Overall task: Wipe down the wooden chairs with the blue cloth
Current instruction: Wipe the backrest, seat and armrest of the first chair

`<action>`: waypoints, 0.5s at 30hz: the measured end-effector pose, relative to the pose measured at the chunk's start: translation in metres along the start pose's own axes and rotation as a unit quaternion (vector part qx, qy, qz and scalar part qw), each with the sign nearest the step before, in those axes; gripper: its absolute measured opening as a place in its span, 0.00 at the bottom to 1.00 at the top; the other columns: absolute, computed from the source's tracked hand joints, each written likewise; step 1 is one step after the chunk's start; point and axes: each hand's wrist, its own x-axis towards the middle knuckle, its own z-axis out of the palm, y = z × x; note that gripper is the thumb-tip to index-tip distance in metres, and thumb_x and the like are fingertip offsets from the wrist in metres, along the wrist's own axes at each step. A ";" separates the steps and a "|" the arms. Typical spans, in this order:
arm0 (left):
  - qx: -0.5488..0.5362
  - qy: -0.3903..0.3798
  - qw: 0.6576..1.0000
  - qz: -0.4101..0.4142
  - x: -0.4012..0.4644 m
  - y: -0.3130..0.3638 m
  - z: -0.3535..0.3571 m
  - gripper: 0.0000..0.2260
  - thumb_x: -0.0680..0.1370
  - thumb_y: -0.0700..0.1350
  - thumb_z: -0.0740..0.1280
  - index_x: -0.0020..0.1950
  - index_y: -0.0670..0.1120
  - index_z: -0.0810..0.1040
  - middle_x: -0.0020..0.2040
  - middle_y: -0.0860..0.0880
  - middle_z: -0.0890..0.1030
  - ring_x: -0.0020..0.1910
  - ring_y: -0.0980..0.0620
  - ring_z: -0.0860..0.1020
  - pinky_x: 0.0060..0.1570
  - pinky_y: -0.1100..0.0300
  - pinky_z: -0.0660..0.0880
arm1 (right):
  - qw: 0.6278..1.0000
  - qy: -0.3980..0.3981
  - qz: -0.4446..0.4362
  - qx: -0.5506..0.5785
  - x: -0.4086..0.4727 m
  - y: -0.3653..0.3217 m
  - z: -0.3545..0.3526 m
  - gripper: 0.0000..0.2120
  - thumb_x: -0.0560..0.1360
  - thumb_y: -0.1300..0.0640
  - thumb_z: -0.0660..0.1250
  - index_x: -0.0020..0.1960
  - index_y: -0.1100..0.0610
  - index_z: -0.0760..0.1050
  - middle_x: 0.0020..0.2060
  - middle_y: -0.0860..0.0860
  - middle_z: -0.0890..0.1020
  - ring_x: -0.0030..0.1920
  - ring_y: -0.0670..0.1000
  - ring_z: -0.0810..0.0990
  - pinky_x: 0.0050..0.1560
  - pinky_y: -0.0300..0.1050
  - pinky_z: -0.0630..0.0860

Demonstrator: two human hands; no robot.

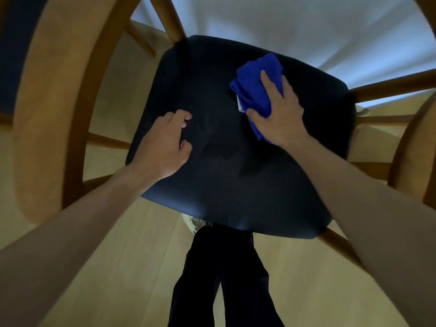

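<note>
A wooden chair with a dark seat cushion [226,166] fills the middle of the view. The crumpled blue cloth [254,83] lies on the far right part of the seat. My right hand [280,114] lies flat on the cloth and presses it onto the cushion, the thumb at its near edge. My left hand [165,145] rests on the seat's left side with its fingers loosely curled and nothing in it. The chair's wooden legs [387,86] and rungs stick out around the seat.
A second wooden chair's curved back [49,109] rises close at the left, and another wooden curve [410,152] stands at the right edge. A white tablecloth [295,27] hangs beyond the seat. My dark trouser legs [221,279] stand on the light wood floor [122,267].
</note>
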 end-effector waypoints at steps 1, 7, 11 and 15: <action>0.000 0.000 1.000 -0.002 -0.005 -0.002 0.001 0.22 0.77 0.41 0.66 0.70 0.47 0.66 0.61 0.47 0.74 0.54 0.51 0.71 0.46 0.58 0.69 | 0.999 0.025 -0.020 0.016 -0.007 -0.004 0.009 0.36 0.76 0.49 0.67 0.79 0.46 0.54 0.77 0.59 0.57 0.74 0.62 0.61 0.74 0.59 0.60; 0.009 -0.007 0.999 -0.033 -0.033 -0.017 0.002 0.23 0.76 0.41 0.66 0.70 0.47 0.66 0.61 0.48 0.74 0.55 0.52 0.71 0.47 0.59 0.70 | 0.992 -0.010 -0.124 -0.008 -0.091 -0.058 0.065 0.37 0.68 0.65 0.70 0.74 0.47 0.68 0.69 0.58 0.72 0.54 0.62 0.75 0.55 0.55 0.71; 0.001 0.004 0.999 -0.053 -0.048 -0.025 -0.001 0.23 0.75 0.38 0.65 0.69 0.47 0.67 0.61 0.47 0.74 0.56 0.51 0.72 0.47 0.59 0.70 | 0.974 -0.128 -0.188 0.001 -0.129 -0.074 0.080 0.35 0.71 0.61 0.69 0.74 0.42 0.66 0.71 0.53 0.69 0.58 0.58 0.72 0.59 0.56 0.69; -0.015 0.007 0.997 -0.069 -0.056 -0.030 -0.001 0.23 0.75 0.39 0.65 0.70 0.47 0.67 0.61 0.48 0.73 0.57 0.51 0.71 0.48 0.56 0.73 | 0.966 -0.158 -0.199 0.043 -0.097 -0.055 0.052 0.45 0.66 0.41 0.74 0.77 0.38 0.55 0.72 0.49 0.62 0.67 0.55 0.66 0.67 0.57 0.66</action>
